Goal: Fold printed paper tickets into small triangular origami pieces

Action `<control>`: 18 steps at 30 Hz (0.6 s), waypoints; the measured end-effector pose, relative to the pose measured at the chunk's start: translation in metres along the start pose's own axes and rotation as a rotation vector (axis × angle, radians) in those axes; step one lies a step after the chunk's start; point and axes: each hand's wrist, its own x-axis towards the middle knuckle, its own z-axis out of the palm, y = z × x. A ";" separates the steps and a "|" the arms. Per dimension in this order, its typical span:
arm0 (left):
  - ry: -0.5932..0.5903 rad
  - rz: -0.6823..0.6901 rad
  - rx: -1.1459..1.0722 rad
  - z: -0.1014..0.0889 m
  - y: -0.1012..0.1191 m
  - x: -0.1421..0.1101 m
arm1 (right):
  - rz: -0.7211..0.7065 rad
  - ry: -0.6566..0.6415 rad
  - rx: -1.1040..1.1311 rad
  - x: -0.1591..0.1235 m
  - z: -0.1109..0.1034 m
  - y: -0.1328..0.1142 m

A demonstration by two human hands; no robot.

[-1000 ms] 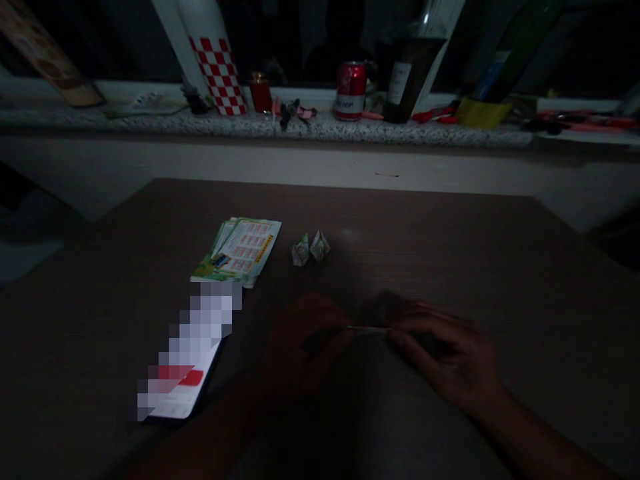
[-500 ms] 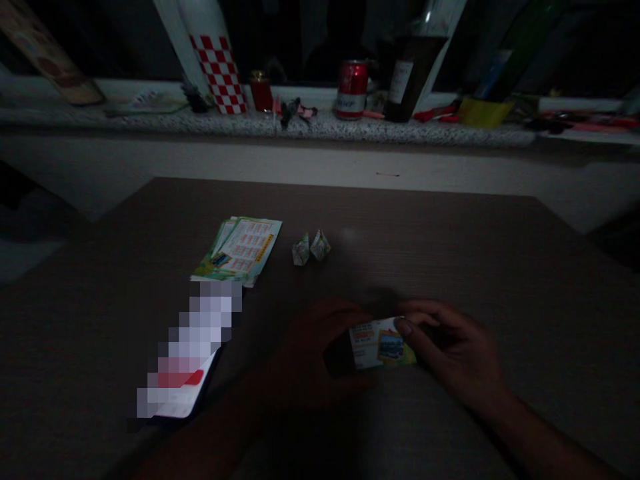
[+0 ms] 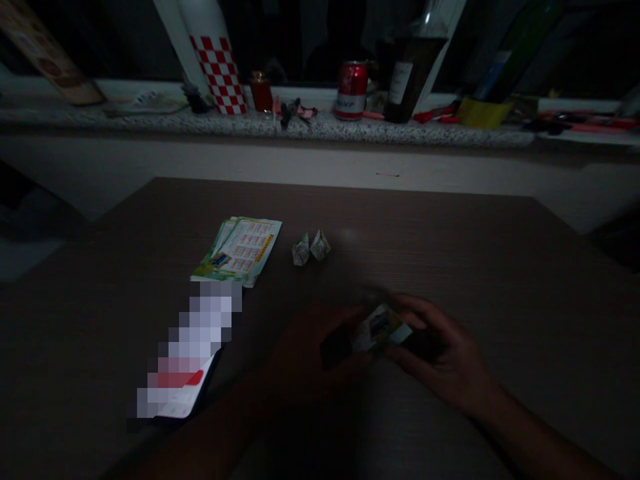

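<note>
- Paper piece [image 3: 381, 328]: located between the two hands, over the near part of the bench [image 3: 450, 247], right of center. Its printed face shows a small picture; a lighter section is at its right end. The piece lies tilted, right end toward the right hand.
- Right hand [image 3: 453, 353]: holds the paper piece at its right portion. The fingers [image 3: 420, 312] are at the far side and the thumb is at the near edge; the spacing between them is moderate.
- Left hand [image 3: 310, 350]: positioned at the left end of the paper piece. Fingers and thumb are parted around a dark gap, tips at the far and near sides of that end. Firm contact cannot be confirmed in the low light.
- Folded pieces: two small units, left one [image 3: 301, 253] and right one [image 3: 321, 246], rest side by side on the bench, on the far side of the hands.
- Paper stack [image 3: 245, 250]: printed sheets, slightly fanned, lie left of the folded pieces.
- Phone [image 3: 180, 400]: lies on the bench at the near side of the paper stack, left of the left hand, screen lit and partly pixelated.
- Windowsill [image 3: 310, 132]: located beyond the bench; carries a red can [image 3: 351, 90], a checkered bottle [image 3: 223, 77] and other items.
</note>
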 end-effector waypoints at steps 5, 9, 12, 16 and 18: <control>-0.019 0.025 -0.047 -0.001 -0.003 0.001 | 0.048 0.045 -0.018 -0.003 0.003 0.005; -0.002 -0.024 0.043 -0.001 -0.006 -0.002 | 0.070 0.034 0.009 -0.003 0.002 0.010; -0.011 -0.068 0.065 0.001 -0.007 -0.001 | 0.043 0.017 -0.005 0.000 0.001 0.010; 0.043 -0.001 0.098 0.002 -0.008 0.000 | -0.002 0.044 -0.021 0.003 0.001 0.010; 0.040 0.044 0.153 0.001 -0.010 0.000 | 0.006 0.034 -0.015 0.003 0.001 0.011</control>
